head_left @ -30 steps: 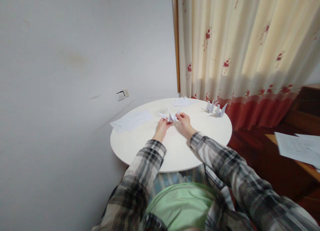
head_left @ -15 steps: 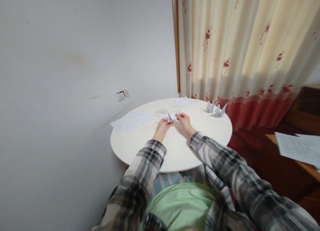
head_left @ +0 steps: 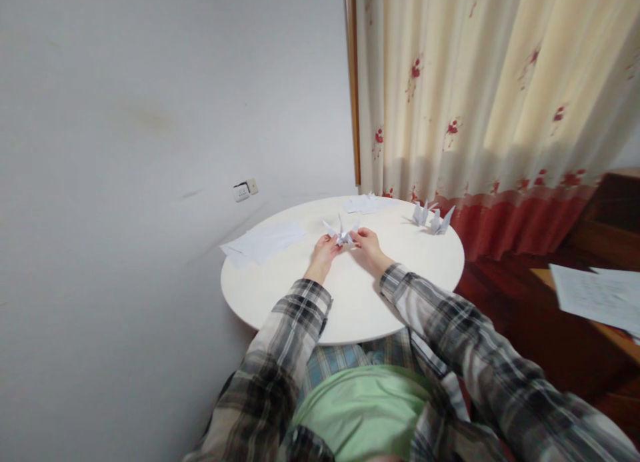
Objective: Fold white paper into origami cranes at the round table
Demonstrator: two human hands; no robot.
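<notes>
A white folded paper crane (head_left: 343, 237) is held between my two hands, just over the middle of the round white table (head_left: 350, 309). Its pointed ends stick up and out to the sides. My left hand (head_left: 326, 250) is closed on the crane's left side. From the right, my right hand (head_left: 369, 241) pinches the other side with thumb and fingers. The fingertips are small in view and partly hidden by the paper. Two more paper cranes, one (head_left: 421, 214) behind the other (head_left: 441, 222), stand at the table's right edge.
White paper sheets (head_left: 265, 241) lie at the table's left edge, and more paper pieces (head_left: 361, 204) at the back. A wall with a socket (head_left: 241, 193) borders the left. A flowered curtain (head_left: 480, 115) hangs behind. Printed sheets (head_left: 595, 295) rest on a wooden surface at right.
The crane has turned between my hands, so its points now spread more evenly up and outward. My left hand has shifted slightly; the right has barely moved.
</notes>
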